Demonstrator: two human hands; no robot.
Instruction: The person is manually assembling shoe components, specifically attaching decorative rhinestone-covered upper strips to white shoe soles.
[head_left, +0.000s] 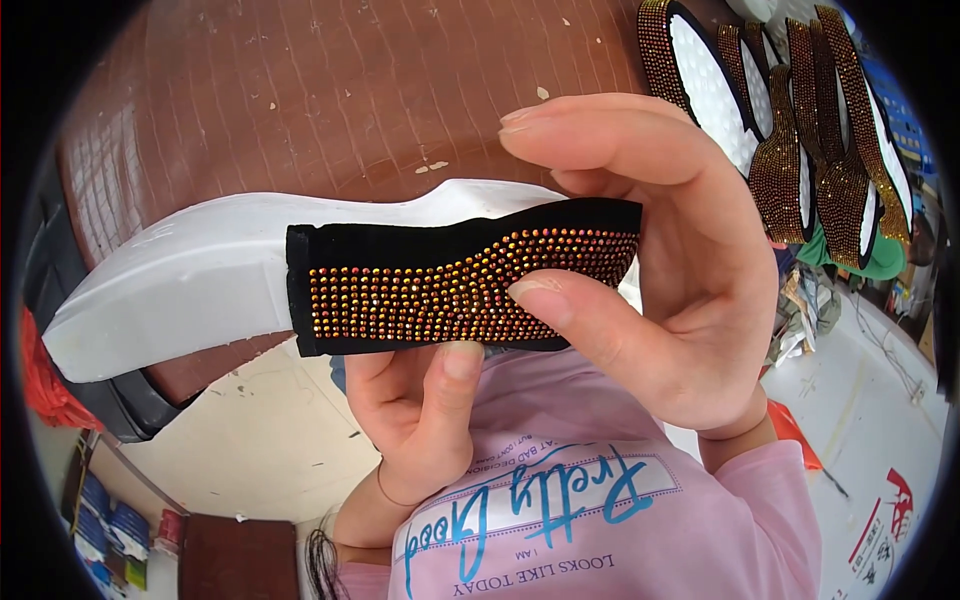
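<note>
A black shoe strap (450,290) covered in rows of amber rhinestones lies across a long, white, curved shoe form (180,275). Whether it wraps fully around the form is hidden. My left hand (415,420) grips from the near side, its thumb at the strap's lower edge and its fingers partly hidden beneath. On the right end, my right hand (690,270) presses its thumb against the rhinestones, while its other fingers curve over the far side, raised above the strap.
Several rhinestone-strapped pieces with white soles (700,80) stand together at the far right. Beneath the work is a brown, glossy table (300,100) with worn spots. A red bag (50,380) sits at the left edge, and a green item (885,255) lies at the right.
</note>
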